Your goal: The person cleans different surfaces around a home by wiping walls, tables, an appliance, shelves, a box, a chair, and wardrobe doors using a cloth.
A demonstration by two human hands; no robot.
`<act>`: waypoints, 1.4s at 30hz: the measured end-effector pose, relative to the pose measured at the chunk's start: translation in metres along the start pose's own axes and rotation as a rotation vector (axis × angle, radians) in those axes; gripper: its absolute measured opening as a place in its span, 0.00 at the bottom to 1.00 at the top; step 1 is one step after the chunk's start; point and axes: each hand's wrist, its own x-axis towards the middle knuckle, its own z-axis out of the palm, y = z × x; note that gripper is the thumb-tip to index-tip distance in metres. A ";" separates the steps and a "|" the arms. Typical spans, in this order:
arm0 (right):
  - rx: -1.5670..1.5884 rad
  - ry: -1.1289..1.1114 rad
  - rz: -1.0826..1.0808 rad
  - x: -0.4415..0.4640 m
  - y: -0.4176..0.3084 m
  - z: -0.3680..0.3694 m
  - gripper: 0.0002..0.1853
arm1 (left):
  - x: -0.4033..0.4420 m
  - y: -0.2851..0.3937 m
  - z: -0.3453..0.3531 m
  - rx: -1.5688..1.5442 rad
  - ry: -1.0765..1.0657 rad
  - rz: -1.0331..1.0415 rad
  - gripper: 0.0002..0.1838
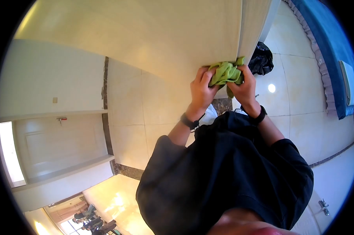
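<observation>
Green cloth [226, 73]: bunched at the pale panel's [177, 35] near edge; we judge it light, soft.
Left hand [202, 89]: fingers curled around left folds.
Right hand [246, 89]: fingers gripping right folds.
Thick folds: our surest hold.

You wear a loose, creased black shirt [232, 168] with short, wide, matching sleeves [161, 154], a dark left wristband [189, 122] and a dark right wristband [260, 115], and your fingers [206, 77] are bare.
</observation>
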 end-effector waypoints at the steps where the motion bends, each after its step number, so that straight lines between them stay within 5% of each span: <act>1: 0.008 0.026 -0.045 0.004 -0.010 -0.001 0.20 | 0.007 0.006 -0.004 0.009 0.038 0.028 0.29; 10: -0.014 0.114 -0.293 0.015 -0.036 0.014 0.22 | 0.019 0.003 -0.017 -0.065 0.197 0.131 0.29; 17: -0.073 -0.115 -0.127 -0.018 -0.013 0.062 0.22 | -0.033 -0.053 -0.034 -0.030 -0.031 -0.146 0.27; 24: -0.060 -0.218 -0.022 -0.024 -0.033 0.069 0.23 | -0.045 -0.051 -0.042 -0.223 0.072 -0.426 0.25; 30: -0.056 -0.093 -0.095 -0.019 -0.035 0.038 0.25 | -0.019 -0.023 -0.022 -0.278 0.091 -0.326 0.23; 36: -0.039 0.032 -0.245 0.014 -0.030 -0.027 0.29 | 0.021 0.029 0.013 -0.180 0.100 -0.013 0.18; 42: 0.102 -0.246 -0.323 0.046 0.018 -0.078 0.22 | 0.011 0.047 0.069 0.000 0.243 0.105 0.15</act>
